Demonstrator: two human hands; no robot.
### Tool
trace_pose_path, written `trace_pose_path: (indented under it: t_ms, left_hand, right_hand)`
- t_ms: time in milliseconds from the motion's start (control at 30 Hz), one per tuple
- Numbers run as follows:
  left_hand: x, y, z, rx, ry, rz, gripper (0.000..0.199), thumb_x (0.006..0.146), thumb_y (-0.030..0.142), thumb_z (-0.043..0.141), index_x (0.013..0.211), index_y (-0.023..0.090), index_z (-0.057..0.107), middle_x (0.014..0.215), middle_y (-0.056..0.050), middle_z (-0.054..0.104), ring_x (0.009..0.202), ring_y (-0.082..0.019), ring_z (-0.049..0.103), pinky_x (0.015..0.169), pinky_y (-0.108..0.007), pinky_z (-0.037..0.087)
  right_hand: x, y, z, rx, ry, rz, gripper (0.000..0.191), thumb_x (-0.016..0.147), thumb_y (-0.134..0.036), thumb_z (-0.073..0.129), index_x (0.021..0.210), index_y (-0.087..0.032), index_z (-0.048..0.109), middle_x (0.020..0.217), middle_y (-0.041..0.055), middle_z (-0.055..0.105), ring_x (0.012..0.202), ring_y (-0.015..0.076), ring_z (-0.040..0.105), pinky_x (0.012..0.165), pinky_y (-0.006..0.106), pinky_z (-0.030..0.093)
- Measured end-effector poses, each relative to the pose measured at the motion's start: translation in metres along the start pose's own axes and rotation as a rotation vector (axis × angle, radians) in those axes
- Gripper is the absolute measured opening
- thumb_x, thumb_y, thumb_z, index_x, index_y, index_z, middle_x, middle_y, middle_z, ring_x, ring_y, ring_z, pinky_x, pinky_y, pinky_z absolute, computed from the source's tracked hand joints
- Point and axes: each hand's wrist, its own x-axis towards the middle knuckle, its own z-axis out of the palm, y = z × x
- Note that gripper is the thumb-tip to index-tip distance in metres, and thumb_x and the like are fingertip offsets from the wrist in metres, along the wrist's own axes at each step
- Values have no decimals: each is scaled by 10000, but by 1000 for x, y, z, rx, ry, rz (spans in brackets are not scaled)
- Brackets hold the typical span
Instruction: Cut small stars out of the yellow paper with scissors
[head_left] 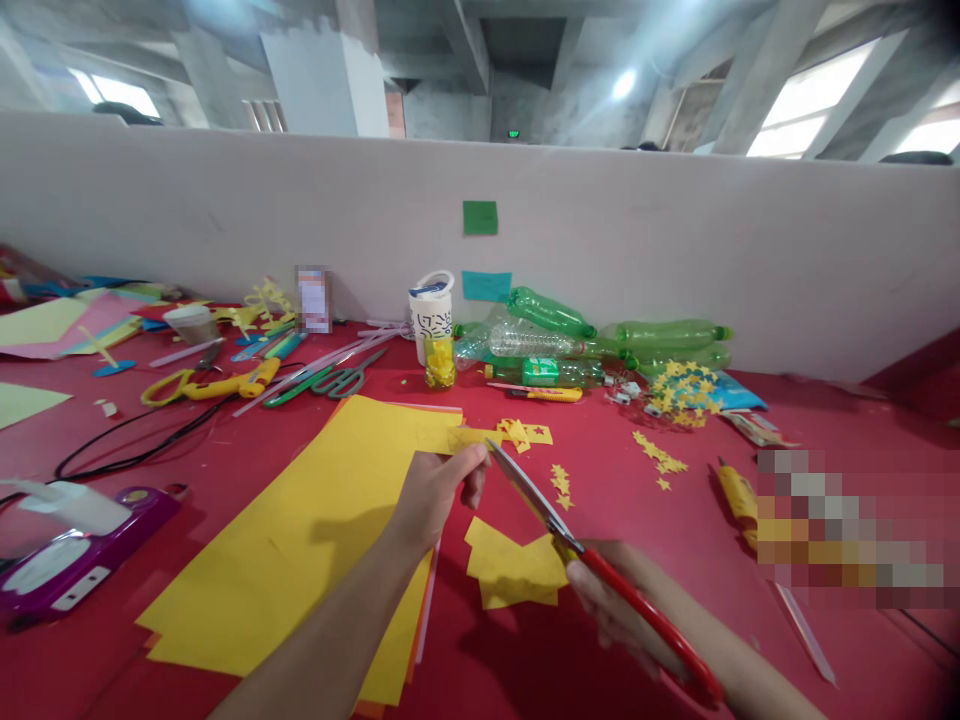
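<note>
My left hand (442, 492) pinches a small strip of yellow paper (463, 438) above the right edge of a stack of large yellow sheets (300, 530). My right hand (611, 590) is wrapped round red-handled scissors (559, 525), whose blade tips point up and left to the strip's right end. Below the blades lie irregular yellow paper pieces (514, 568) on the red table. Past the tips is a cut-out yellow scrap (529, 433), and small yellow stars (561, 485) lie to the right of it.
Green plastic bottles (551, 312), a white cup (431, 315) and a yellow cutter (551, 394) stand or lie along the white partition (300, 200). On the left are grey scissors (349, 378), a yellow glue gun (225, 385) and a purple power strip (90, 555). More stars (660, 455) lie right.
</note>
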Motion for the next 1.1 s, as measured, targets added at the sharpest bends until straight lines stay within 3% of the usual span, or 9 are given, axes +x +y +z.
trace_pose_path:
  t_ms: [367,600,700,867,1100]
  left_hand:
    - [-1,1,0,10,-11,0,323,796,287,565,503,152,559,424,28,480,417,-93,466,439,-214,378]
    - [-1,-5,-1,35,26,-50,366,825,385,532,545,158,592,486,11,540,468,-106,513,518,-231,426]
    - [-5,-5,6,117,23,18,376,852,396,495,562,170,570,483,22,515,466,-105,494,520,-233,413]
    - [-20,2,23,390,120,235,398,911,344,423,552,195,506,509,27,501,519,-113,501,607,-244,411]
    - [-27,-4,26,622,157,313,412,943,315,367,562,208,481,540,25,513,564,-117,515,716,-260,386]
  right_hand:
    - [1,0,-2,-35,-34,-1,529,778,-712,427,659,-197,404,477,-56,426,318,56,374,283,151,266]
    - [4,5,1,42,-9,16,538,746,-725,460,686,-191,430,491,-62,435,328,57,369,276,152,256]
    - [3,4,4,81,2,0,542,750,-730,442,680,-193,424,503,-63,430,332,55,370,284,159,262]
    - [-2,-4,11,165,4,-15,545,753,-728,433,674,-189,443,485,-69,387,357,55,339,348,180,286]
    - [-1,-7,16,192,10,-31,534,720,-723,488,667,-193,448,496,-58,394,399,69,357,395,199,295]
